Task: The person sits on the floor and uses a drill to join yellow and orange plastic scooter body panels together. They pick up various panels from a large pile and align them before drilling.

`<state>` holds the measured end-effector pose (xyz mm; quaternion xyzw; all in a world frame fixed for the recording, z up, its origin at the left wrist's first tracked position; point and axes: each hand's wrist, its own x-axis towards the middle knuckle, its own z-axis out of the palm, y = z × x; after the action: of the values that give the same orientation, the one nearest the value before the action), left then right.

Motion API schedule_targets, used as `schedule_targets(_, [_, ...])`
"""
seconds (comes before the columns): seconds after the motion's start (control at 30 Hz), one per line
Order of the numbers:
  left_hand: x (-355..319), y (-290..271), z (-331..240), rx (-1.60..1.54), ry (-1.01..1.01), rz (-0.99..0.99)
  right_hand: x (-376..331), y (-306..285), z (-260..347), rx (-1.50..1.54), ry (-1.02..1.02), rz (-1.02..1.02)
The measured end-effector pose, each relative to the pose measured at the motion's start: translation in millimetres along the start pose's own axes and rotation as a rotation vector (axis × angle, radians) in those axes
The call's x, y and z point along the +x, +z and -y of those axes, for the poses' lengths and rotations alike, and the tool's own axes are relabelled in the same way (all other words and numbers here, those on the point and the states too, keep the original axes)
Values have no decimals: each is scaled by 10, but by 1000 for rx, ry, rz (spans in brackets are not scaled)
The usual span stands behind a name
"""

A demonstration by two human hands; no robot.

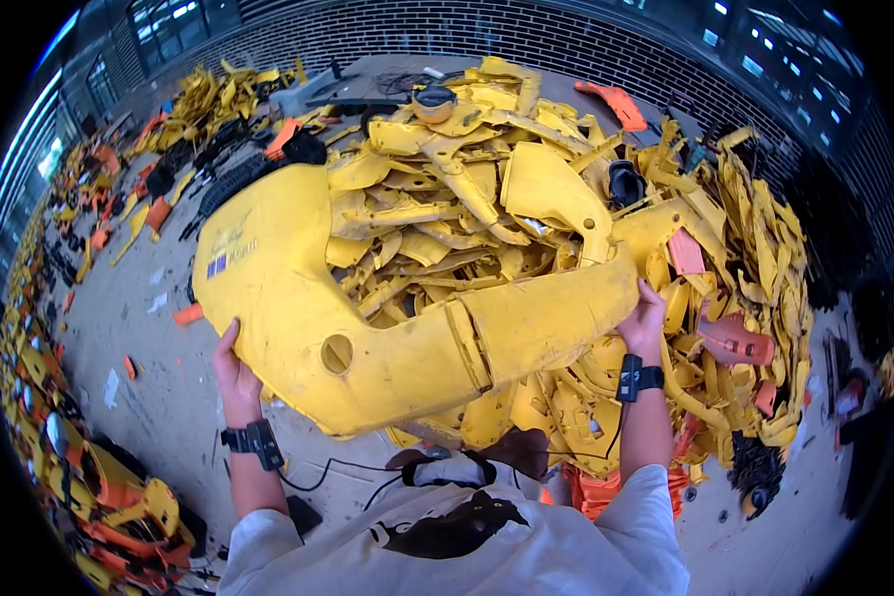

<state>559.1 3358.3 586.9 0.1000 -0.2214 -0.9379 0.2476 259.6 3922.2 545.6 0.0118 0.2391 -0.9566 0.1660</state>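
Between my two hands hangs a large yellow plastic body panel [278, 328], broad on the left and narrowing into a long arm on the right. A round plug with a slot sits in its lower middle, and a split or seam crosses the arm. My left hand [233, 372] grips the panel's lower left edge, thumb on the front, other fingers partly hidden behind it. At the far right end, my right hand [645, 320] holds the tip of the arm, its fingers partly behind. Beneath and beyond the panel lies a big heap of yellow plastic panels [437, 228].
Orange pieces [733, 340] lie among the heap's right side. A second yellow pile [209, 104] stands at the far left. Scattered scraps cover parts of the grey floor [149, 338]. Orange and yellow parts [134, 521] crowd the near left. A brick wall [368, 35] runs behind.
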Motion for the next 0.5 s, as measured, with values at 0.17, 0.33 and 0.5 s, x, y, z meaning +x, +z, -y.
schedule_targets(0.17, [56, 114, -67, 35, 25, 31, -46, 128, 188, -138, -54, -14])
schedule_targets(0.33, [151, 252, -57, 10, 60, 55, -74, 137, 385, -205, -135, 197])
schedule_targets(0.5, [200, 224, -110, 42, 178, 99, -172, 447, 659, -476, -240, 379])
